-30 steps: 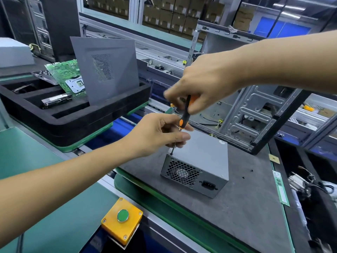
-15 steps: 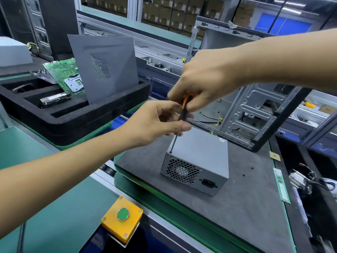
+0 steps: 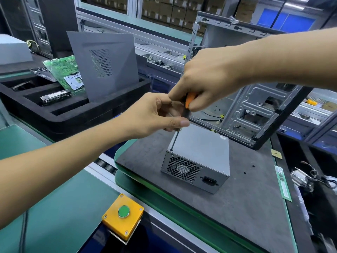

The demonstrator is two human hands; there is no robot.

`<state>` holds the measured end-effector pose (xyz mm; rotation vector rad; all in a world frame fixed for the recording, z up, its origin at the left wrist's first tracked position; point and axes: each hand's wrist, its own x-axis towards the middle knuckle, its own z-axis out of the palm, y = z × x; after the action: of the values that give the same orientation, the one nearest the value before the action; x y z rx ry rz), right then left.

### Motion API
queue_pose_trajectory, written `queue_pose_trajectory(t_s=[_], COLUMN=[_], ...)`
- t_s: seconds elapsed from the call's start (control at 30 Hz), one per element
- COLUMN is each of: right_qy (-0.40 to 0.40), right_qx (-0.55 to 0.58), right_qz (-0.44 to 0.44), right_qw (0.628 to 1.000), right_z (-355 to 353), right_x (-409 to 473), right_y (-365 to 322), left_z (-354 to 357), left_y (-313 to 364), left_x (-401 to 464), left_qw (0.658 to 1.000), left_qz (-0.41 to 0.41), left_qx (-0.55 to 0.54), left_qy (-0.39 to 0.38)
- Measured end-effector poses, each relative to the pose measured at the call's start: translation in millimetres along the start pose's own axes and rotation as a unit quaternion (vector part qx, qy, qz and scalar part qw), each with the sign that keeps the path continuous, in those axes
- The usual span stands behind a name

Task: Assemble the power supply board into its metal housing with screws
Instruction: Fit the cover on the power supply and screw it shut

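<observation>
A grey metal power supply housing [image 3: 200, 150] with a fan grille and a power socket on its near face stands on a dark mat [image 3: 237, 198]. An orange and black screwdriver [image 3: 187, 105] stands tilted over it, its tip on a screw [image 3: 171, 149] at the top near-left corner. My right hand [image 3: 206, 79] grips the handle from above. My left hand [image 3: 155, 115] holds the lower handle and shaft between thumb and fingers. The board inside the housing is hidden.
An open computer case frame [image 3: 255, 106] stands behind the housing. A black foam tray [image 3: 63, 114] at the left holds a green circuit board [image 3: 62, 70], a grey side panel [image 3: 105, 64] and a drive. A yellow box with a green button [image 3: 124, 214] sits near me. Cables lie at the right.
Both hands have lifted slightly along the screwdriver, so more of the shaft shows below my left hand. The tip stays at the same corner of the housing.
</observation>
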<state>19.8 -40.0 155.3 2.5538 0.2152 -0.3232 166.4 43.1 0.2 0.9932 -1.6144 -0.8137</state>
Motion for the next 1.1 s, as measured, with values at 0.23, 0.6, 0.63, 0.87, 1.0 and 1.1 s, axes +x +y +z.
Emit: queue_pose_trajectory(t_s=[0.23, 0.6, 0.63, 0.87, 1.0, 1.1], right_qy=[0.018, 0.003, 0.005, -0.009, -0.024, -0.012], right_qx=[0.068, 0.094, 0.096, 0.115, 0.118, 0.130], right_qz=[-0.014, -0.012, -0.026, 0.013, 0.029, 0.008], right_qw=[0.997, 0.995, 0.995, 0.993, 0.992, 0.991], right_z=[-2, -3, -2, 2, 2, -1], right_x=[-1, 0, 1, 5, 1, 0], right_y=[-1, 3, 3, 2, 2, -2], left_z=[-13, -6, -8, -8, 2, -3], left_y=[4, 0, 2, 6, 0, 2], left_x=[-6, -3, -4, 1, 1, -2], left_qw=[0.996, 0.997, 0.996, 0.999, 1.000, 0.996], left_qz=[-0.029, -0.019, -0.018, 0.003, -0.003, -0.012], left_qx=[-0.001, -0.045, -0.049, 0.038, -0.003, 0.001], left_qy=[-0.081, -0.055, -0.078, -0.032, -0.026, -0.092])
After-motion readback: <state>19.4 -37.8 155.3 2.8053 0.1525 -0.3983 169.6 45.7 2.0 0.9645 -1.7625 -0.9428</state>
